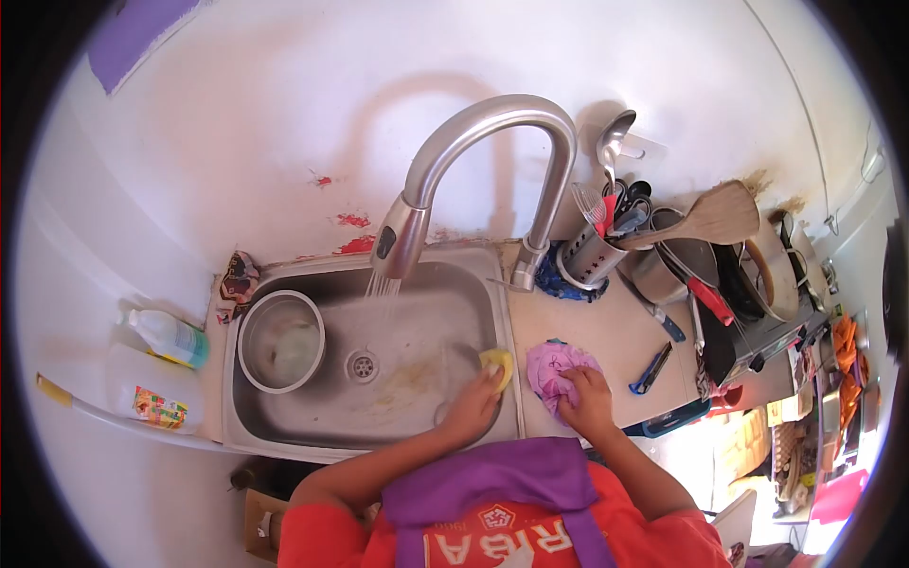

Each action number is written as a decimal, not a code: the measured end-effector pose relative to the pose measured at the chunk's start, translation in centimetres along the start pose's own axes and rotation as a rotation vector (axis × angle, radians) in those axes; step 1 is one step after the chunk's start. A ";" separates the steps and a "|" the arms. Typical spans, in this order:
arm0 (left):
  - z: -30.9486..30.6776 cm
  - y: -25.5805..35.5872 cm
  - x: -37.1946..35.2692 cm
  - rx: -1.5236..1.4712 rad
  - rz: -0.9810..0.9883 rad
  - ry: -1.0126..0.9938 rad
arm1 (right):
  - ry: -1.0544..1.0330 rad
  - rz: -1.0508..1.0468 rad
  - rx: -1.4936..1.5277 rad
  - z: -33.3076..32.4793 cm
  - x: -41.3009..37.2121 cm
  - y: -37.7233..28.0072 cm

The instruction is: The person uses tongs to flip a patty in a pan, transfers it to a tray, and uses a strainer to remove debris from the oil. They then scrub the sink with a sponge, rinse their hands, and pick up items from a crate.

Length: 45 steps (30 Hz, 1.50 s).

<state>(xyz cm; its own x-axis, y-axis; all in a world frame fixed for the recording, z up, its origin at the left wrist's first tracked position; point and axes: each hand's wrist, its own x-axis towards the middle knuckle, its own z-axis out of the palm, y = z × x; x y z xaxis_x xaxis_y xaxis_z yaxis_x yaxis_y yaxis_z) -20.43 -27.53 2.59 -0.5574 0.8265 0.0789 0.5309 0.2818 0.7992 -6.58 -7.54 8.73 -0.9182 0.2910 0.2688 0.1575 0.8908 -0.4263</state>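
My left hand is closed on a yellow sponge, at the inner right wall of the steel sink. My right hand grips a bunched pink cloth lying on the counter just right of the sink. Water sprays from the tall pull-down faucet into the basin. A round metal pot with cloudy water and something pale inside stands in the left part of the sink. Yellowish residue shows on the basin floor near the drain.
Right of the faucet is a steel utensil holder with several utensils; a wooden spatula reaches over a pot. A knife and a box cutter lie on the counter. Bottles stand left of the sink.
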 end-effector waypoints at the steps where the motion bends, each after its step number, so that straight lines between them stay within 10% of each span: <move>1: 0.2 -0.2 -0.6 0.044 -0.017 -0.068 | 0.032 -0.019 0.048 0.3 -0.4 0.4; 4: 0.6 -0.9 -0.9 0.172 0.063 -0.125 | 0.171 0.497 0.581 -0.7 0.4 -2.4; 10: -4.0 6.1 3.6 0.451 0.150 0.080 | 0.428 0.127 0.483 -3.1 2.1 -5.2; 21: -4.5 0.4 13.8 0.488 0.159 0.403 | 0.412 0.439 0.607 -3.9 -0.4 0.1; 25: -1.2 2.8 9.9 0.452 0.524 0.055 | 0.478 0.562 0.758 -5.9 -0.3 0.8; 30: 2.4 8.1 10.8 0.603 0.416 -0.079 | 0.467 0.544 0.720 -4.6 0.4 1.5; 33: 2.8 3.0 15.2 0.796 0.331 0.175 | 0.441 0.512 0.623 -3.8 1.0 1.4; 39: -5.6 0.6 11.3 0.429 0.473 0.241 | 0.153 0.160 0.334 -2.5 1.3 -1.2; 45: -6.5 -6.3 5.9 -0.456 -0.257 0.706 | -0.136 -0.168 -0.256 3.5 3.0 -2.8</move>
<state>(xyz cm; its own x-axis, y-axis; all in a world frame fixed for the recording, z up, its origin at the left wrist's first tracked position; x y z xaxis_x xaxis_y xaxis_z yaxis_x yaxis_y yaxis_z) -31.20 -27.63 1.91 -0.9694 0.2269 0.0934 0.1120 0.0704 0.9912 -11.05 -10.41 7.74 -0.9765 0.0986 0.1919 0.0701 0.9862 -0.1500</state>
